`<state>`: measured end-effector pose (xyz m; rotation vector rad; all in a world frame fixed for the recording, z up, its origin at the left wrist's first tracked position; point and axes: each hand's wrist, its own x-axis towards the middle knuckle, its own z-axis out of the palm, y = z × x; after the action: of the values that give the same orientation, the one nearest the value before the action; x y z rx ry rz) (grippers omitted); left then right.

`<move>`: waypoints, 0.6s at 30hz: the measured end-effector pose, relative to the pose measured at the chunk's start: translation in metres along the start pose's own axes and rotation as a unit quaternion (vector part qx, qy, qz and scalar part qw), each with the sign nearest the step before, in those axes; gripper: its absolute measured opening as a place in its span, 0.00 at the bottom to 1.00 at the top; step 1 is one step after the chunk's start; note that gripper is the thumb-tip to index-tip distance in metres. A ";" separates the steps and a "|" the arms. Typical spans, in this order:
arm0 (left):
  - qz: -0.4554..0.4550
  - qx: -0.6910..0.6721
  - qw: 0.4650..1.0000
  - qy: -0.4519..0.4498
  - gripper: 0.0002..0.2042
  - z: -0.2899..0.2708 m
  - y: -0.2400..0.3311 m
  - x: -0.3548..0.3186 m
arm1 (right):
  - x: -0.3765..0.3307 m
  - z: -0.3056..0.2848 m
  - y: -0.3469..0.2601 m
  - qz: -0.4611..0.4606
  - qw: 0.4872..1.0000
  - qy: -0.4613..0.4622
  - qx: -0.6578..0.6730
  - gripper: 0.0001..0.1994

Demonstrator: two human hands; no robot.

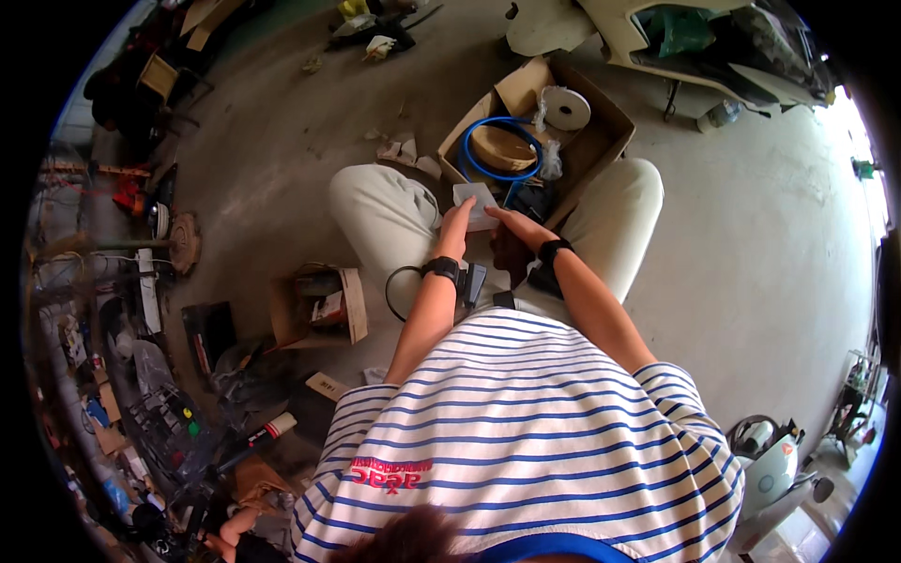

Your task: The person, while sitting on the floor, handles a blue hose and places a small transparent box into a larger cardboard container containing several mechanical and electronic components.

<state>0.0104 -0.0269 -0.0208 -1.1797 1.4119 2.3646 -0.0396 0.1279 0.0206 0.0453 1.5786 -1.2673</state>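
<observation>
Between my knees, a small, pale, see-through box (476,199) is held in both hands over the near edge of an open cardboard box. My left hand (456,223) grips its left side, the thumb lying along it. From the right, my right hand (512,223) closes on its near right corner. The undersides of both hands are hidden. In the cardboard box (605,120) lie a coil of blue hose (466,150), a round tan piece (504,150), a white spool (567,109) and crumpled clear plastic (551,161).
A scooter (648,47) stands beyond the cardboard box. Torn cardboard scraps (402,150) lie left of it. A smaller carton (355,305) sits by my left thigh, with clutter and tools further left. At lower left shows another person's bare limb (239,527). Scooter-like parts (774,469) stand at lower right.
</observation>
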 end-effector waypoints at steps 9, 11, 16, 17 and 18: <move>0.120 0.453 0.871 -0.150 0.19 0.067 -0.049 0.026 | 0.073 -0.105 0.120 0.020 0.925 0.312 0.217 0.22; 0.126 0.561 0.796 -0.190 0.21 0.064 -0.057 0.015 | 0.075 -0.091 0.113 0.065 0.909 0.317 0.263 0.22; 0.064 0.652 0.691 -0.305 0.21 0.075 -0.051 -0.006 | 0.088 -0.085 0.120 0.107 0.945 0.299 0.082 0.25; 0.024 0.672 0.690 -0.269 0.19 0.074 -0.041 -0.009 | 0.069 -0.064 0.081 0.096 0.955 0.279 -0.039 0.25; -0.009 0.690 0.680 -0.248 0.17 0.083 -0.031 -0.014 | 0.075 -0.065 0.089 0.106 0.952 0.285 -0.039 0.25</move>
<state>-0.0106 0.0599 -0.0112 -0.0640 2.0846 0.7625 -0.0644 0.1732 -0.1020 0.5609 2.0479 -1.0691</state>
